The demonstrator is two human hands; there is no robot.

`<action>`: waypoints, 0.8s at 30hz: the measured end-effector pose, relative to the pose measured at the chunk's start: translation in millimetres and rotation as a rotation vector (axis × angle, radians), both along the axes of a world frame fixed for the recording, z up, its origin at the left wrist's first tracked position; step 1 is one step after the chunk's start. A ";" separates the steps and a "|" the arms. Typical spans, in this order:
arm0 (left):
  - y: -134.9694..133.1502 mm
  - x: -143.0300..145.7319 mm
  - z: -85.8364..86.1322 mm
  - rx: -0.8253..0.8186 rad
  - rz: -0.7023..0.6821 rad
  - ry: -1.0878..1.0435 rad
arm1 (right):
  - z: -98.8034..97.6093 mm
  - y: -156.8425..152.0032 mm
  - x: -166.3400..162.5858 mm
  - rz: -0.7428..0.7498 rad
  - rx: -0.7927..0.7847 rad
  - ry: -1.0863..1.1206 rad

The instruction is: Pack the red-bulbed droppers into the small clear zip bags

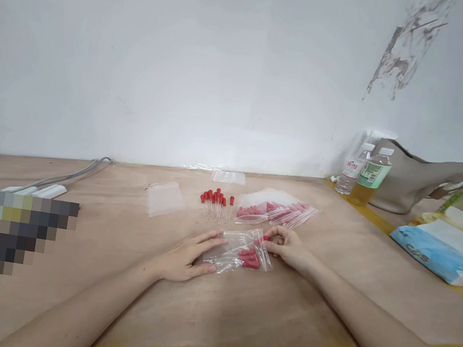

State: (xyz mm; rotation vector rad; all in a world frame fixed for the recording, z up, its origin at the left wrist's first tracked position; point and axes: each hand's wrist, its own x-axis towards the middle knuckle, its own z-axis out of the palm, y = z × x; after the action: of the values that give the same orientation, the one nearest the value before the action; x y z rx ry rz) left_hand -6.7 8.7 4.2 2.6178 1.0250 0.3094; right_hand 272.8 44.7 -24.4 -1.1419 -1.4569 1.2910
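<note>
A clear zip bag [231, 249] lies flat on the table with several red-headed needles [250, 256] inside, their heads toward its right-hand opening. My left hand [190, 257] rests at the bag's left end, thumb and fingers spread apart on the plastic. At the opening, my right hand [284, 245] pinches a red-headed needle [264, 239] by its head; its shaft is hard to make out through the plastic. Behind the bag lies a loose group of red-headed needles [217, 197] with thin metal shafts. To the right of them, filled bags [278, 208] with red heads overlap in a pile.
A flat zip bag [164, 198] lies left of the loose needles, another [228, 177] near the wall. Bottles [370, 177], a grey curved container [404, 179] and a blue tissue pack [428, 252] stand right. Cables [70, 171] and a blurred-out object [14, 231] are left.
</note>
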 end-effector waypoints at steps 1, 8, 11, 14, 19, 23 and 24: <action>0.0 0.1 0.0 0.002 -0.002 -0.001 | -1.0 0.4 -1.8 0.008 0.029 -0.051; 0.6 -0.6 -2.2 0.017 0.002 0.009 | 4.6 -2.3 -16.9 0.133 0.249 -0.192; 0.5 -0.4 -1.8 0.011 -0.002 0.013 | 12.5 -1.7 -9.1 0.217 0.228 -0.245; -0.3 0.6 0.2 0.005 -0.006 0.023 | 23.8 5.4 2.1 0.085 0.215 -0.342; -0.6 2.0 0.7 0.022 -0.036 0.021 | 47.1 37.4 -11.9 -0.124 0.457 -0.622; 0.0 1.4 -0.5 0.038 -0.034 -0.015 | 53.8 73.9 -57.8 -0.148 0.391 -0.870; 0.0 1.1 -0.6 0.039 -0.038 -0.024 | 52.5 82.6 -69.8 -0.170 0.372 -0.881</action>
State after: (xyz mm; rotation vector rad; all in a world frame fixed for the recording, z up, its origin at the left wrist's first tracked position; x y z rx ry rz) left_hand -5.6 8.7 3.6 2.6582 0.9690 0.3546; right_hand 203.0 127.4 28.1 -1.6137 -2.0426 0.3380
